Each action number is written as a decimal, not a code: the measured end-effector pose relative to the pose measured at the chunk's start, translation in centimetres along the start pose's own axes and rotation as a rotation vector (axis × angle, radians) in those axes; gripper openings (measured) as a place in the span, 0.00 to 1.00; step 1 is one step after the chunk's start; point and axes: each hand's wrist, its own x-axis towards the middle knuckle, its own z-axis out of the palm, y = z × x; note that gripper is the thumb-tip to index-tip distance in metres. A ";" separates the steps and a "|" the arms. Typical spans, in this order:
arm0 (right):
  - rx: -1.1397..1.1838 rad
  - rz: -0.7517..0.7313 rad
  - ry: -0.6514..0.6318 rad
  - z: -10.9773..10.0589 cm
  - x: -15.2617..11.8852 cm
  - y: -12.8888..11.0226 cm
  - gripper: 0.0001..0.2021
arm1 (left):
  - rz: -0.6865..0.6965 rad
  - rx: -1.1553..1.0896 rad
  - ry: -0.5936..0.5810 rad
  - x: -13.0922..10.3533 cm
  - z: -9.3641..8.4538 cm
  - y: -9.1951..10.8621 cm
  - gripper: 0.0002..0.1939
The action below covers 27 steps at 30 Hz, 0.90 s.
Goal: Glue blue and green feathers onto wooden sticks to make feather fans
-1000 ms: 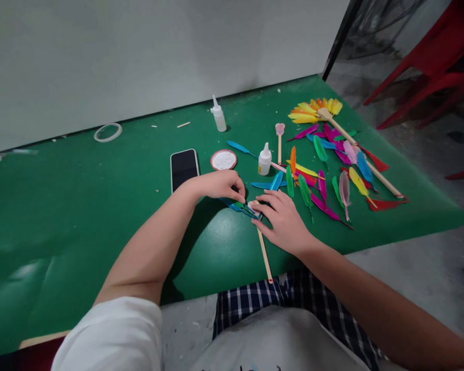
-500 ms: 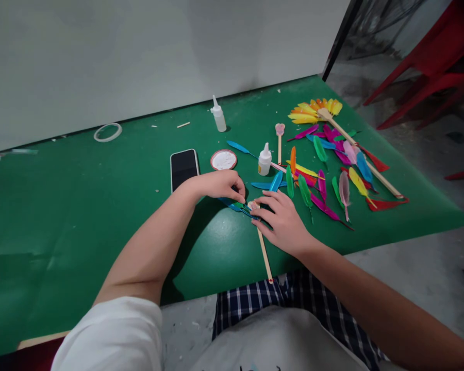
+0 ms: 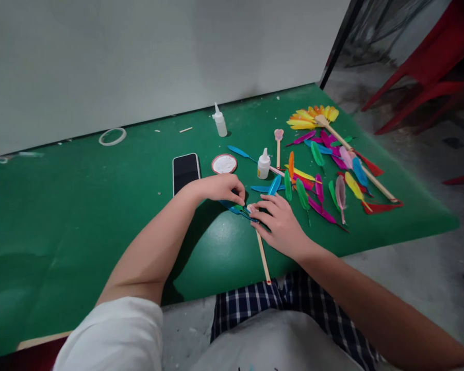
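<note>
My left hand [image 3: 226, 187] is closed in a pinch on a small green feather [image 3: 238, 208], with its tip by the head of a wooden stick [image 3: 262, 256]. Blue feathers [image 3: 229, 205] lie against that same head and point left. My right hand [image 3: 282, 225] comes from the other side, its fingers bent over the stick's head and pressing the feather ends there. Its fingers partly hide the pinkish, rounded head. The stick's lower end points toward my lap at the table edge.
Beyond my hands are a white glue bottle [image 3: 263, 165], another glue bottle [image 3: 219, 121], a round white lid [image 3: 224, 164] and a phone [image 3: 185, 172]. Loose coloured feathers [image 3: 302, 195], a smaller stick [image 3: 278, 149] and a yellow feather fan [image 3: 328, 122] lie right. A tape ring [image 3: 112, 136] is far left.
The view has shifted slightly. Both hands stay at the stick's head, with the green and blue feathers in nearly the same place.
</note>
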 end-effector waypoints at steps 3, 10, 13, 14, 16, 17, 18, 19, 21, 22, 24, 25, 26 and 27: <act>0.000 -0.008 0.012 0.0 0.0 0.0 0.09 | -0.056 -0.002 0.029 -0.6 -0.5 -0.1 0.11; 0.000 -0.016 0.036 -0.1 0.0 -0.2 0.11 | -0.202 0.101 0.352 -3.9 -2.8 -0.3 0.15; 0.000 -0.017 0.033 -0.3 0.1 -0.4 0.11 | -0.238 0.075 0.451 -4.5 -3.2 -0.6 0.16; 0.000 -0.017 0.031 -0.3 0.1 -0.4 0.11 | -0.238 0.072 0.442 -4.5 -3.1 -0.7 0.16; 0.000 -0.019 0.027 -0.4 0.1 -0.5 0.11 | -0.225 0.086 0.387 -4.1 -2.8 -1.0 0.16; -0.002 -0.018 0.024 -0.4 0.1 -0.5 0.11 | -0.218 0.102 0.352 -3.7 -2.6 -1.1 0.16; -0.005 -0.015 0.020 -0.4 0.1 -0.5 0.11 | -0.217 0.119 0.326 -3.4 -2.4 -1.2 0.16; -0.008 -0.011 0.015 -0.4 0.1 -0.5 0.12 | -0.218 0.134 0.302 -3.1 -2.1 -1.2 0.16; -0.015 -0.002 0.007 -0.4 0.1 -0.5 0.13 | -0.223 0.146 0.271 -2.6 -1.7 -1.3 0.16; -0.017 0.000 0.005 -0.4 0.1 -0.5 0.13 | -0.225 0.139 0.256 -2.4 -1.6 -1.3 0.16; -0.019 -0.004 0.005 -0.5 0.1 -0.5 0.13 | -0.213 0.104 0.227 -2.2 -1.4 -1.2 0.17; -0.021 -0.006 0.008 -0.4 0.1 -0.5 0.13 | -0.197 0.084 0.203 -2.2 -1.3 -1.2 0.16; -0.023 -0.009 0.011 -0.4 0.1 -0.5 0.13 | -0.176 0.069 0.177 -2.1 -1.3 -1.2 0.15; -0.028 -0.013 0.014 -0.4 0.0 -0.5 0.12 | -0.157 0.062 0.152 -2.1 -1.3 -1.2 0.14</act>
